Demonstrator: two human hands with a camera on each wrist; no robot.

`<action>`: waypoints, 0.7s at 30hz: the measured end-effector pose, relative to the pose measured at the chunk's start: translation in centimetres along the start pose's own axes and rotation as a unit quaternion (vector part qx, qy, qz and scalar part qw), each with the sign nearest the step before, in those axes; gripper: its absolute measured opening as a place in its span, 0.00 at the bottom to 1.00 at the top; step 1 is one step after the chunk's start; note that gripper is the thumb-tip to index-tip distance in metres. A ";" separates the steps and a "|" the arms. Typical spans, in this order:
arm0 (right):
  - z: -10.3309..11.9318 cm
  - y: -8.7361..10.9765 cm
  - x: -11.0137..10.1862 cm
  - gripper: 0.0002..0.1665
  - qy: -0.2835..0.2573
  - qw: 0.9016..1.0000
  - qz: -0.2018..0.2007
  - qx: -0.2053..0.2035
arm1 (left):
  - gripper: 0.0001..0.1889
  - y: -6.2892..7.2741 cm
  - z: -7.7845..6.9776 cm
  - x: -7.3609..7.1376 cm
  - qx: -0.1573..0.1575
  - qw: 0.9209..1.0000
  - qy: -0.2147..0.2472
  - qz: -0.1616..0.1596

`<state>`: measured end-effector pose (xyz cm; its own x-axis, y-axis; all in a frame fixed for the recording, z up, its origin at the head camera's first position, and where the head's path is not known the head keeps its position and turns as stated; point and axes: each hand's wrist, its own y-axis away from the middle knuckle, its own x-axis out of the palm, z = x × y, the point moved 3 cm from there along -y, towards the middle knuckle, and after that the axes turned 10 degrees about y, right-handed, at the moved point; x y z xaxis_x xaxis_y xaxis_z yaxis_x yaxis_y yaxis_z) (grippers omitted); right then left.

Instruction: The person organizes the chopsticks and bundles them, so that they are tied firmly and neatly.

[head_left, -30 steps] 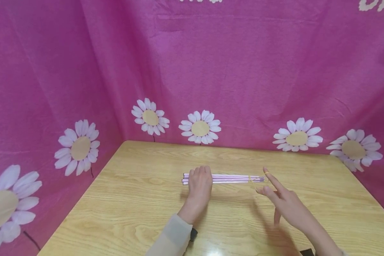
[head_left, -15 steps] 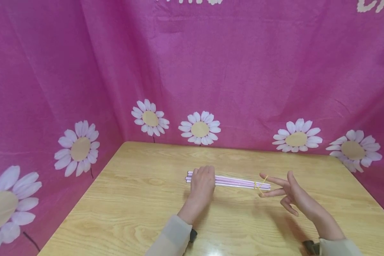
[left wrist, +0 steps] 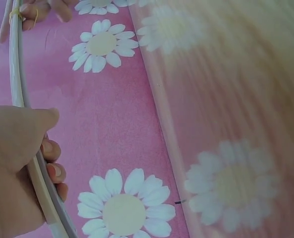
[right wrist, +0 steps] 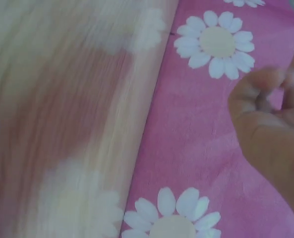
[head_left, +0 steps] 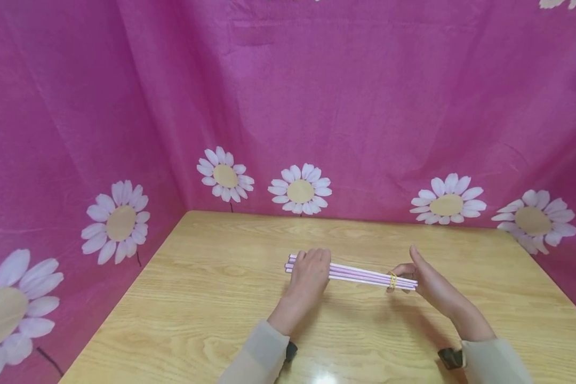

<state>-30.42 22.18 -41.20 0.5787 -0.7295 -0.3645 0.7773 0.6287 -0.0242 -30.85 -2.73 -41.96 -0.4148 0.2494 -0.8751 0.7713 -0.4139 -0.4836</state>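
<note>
A magenta cloth [head_left: 355,106] stands left, right and beyond a bundle of slim white-and-lilac sticks [head_left: 360,273], held above a light wood-grain table [head_left: 197,298]. The table stretches out well beyond the bundle. The left hand [head_left: 311,272] grasps its left part; the right hand [head_left: 432,285], fingers bent, is at its other end, beside one wrapped thin yellow band [head_left: 393,281]; its hold cannot be told. Six white daisies [head_left: 300,191] show.

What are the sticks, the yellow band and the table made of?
The sticks look like smooth plastic or painted wood, pale purple and white; I can't tell which. The yellow band is probably rubber: thin, looped round them. The table looks like wood, or a wood print, shiny: brown grain, bright reflections.
</note>
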 end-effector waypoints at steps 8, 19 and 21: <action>0.1 0.4 1.2 0.35 -0.060 0.996 -0.070 0.021 | 0.12 0.1 0.1 0.1 -0.013 1.000 -0.011 -0.009; -0.5 -0.1 1.9 0.30 -0.222 0.968 -0.077 0.088 | 0.09 0.0 -0.1 -0.1 -0.017 1.000 -0.022 -0.013; -0.7 -0.2 2.0 0.36 -0.250 0.958 -0.068 0.120 | 0.08 0.0 -0.2 -0.1 -0.017 0.999 -0.028 -0.012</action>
<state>-29.59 20.74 -42.55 0.4673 -0.8760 0.1197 0.8536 0.4822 0.1971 -30.73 -2.60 -41.90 -0.4592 0.2084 -0.8635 0.7764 -0.3783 -0.5041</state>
